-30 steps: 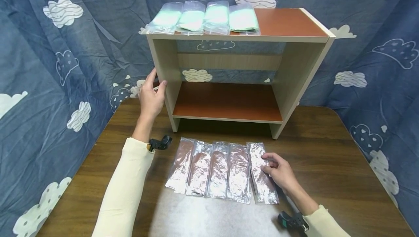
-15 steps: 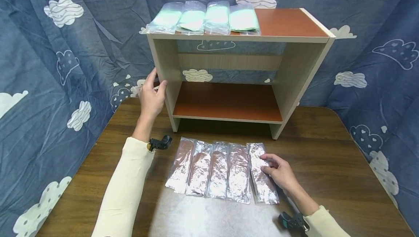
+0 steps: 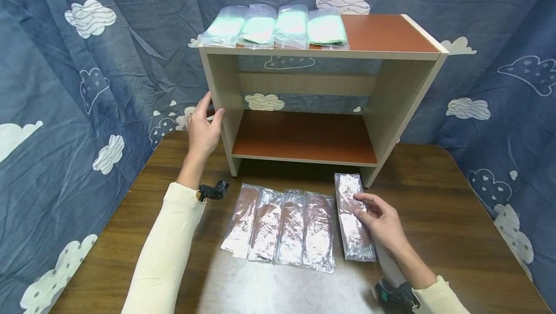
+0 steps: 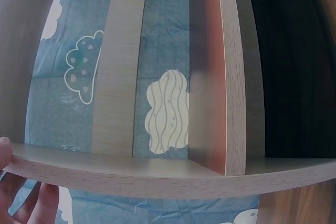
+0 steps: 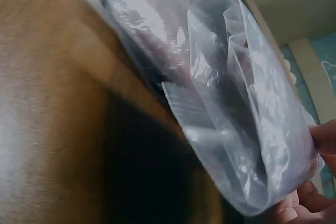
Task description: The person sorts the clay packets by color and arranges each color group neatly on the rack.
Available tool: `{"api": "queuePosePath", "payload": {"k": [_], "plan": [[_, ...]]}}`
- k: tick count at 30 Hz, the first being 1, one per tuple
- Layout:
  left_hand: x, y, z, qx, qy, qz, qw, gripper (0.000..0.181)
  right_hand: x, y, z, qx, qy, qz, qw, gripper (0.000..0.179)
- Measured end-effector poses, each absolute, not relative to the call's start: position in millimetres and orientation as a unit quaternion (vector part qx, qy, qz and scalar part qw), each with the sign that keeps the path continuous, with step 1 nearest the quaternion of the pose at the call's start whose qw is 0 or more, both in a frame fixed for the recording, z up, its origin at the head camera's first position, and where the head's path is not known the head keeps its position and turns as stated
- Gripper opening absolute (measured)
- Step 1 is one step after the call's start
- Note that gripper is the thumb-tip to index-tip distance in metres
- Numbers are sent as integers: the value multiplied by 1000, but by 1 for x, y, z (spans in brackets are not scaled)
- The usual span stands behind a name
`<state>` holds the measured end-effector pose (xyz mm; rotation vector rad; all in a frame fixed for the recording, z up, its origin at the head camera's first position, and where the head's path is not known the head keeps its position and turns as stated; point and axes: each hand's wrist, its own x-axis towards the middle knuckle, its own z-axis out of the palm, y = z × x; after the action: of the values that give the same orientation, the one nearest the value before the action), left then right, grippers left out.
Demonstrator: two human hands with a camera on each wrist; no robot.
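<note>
My left hand (image 3: 203, 130) holds the left side panel of a small two-level shelf (image 3: 304, 156). In the left wrist view its thumb (image 4: 4, 152) lies at the panel's inner side and its fingers (image 4: 44, 203) at the outer side. My right hand (image 3: 384, 222) pinches a folded clear plastic packet (image 3: 353, 222) by its right edge. In the right wrist view this packet (image 5: 281, 124) is tilted up off the table, its folded layers seen end-on. To its left, several similar flat packets (image 3: 292, 229) lie side by side, brownish through the glossy plastic.
Several clear packets with pale green contents (image 3: 292, 27) lie on the shelf's top board, left of a bare reddish stretch (image 3: 382, 34). The shelf stands on a brown wooden table (image 3: 438, 208). A blue cloud-patterned cloth (image 3: 130, 63) hangs behind and at both sides.
My right hand has lifted the rightmost packet from the table and moved it slightly toward the shelf, apart from the row. The left hand keeps its place on the shelf.
</note>
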<state>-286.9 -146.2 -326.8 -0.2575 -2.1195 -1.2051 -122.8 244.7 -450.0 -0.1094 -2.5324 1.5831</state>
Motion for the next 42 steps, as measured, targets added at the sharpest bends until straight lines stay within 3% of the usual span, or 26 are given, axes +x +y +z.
{"api": "queuePosePath", "payload": {"k": [15,26,37,42], "plan": [[-287,-144,-326,-115,-803,-452,372,44,-147,223,-397,33,-825,557,85,38],[-288,-143,-325,-143,-791,-426,416,36,-216,173,-356,71,-833,548,36,43],[-286,-140,-324,-143,-799,-403,424,32,-272,121,-351,98,-795,598,-18,51],[-285,-142,-324,-156,-790,-417,422,32,-289,107,-355,105,-798,593,-5,54]]}}
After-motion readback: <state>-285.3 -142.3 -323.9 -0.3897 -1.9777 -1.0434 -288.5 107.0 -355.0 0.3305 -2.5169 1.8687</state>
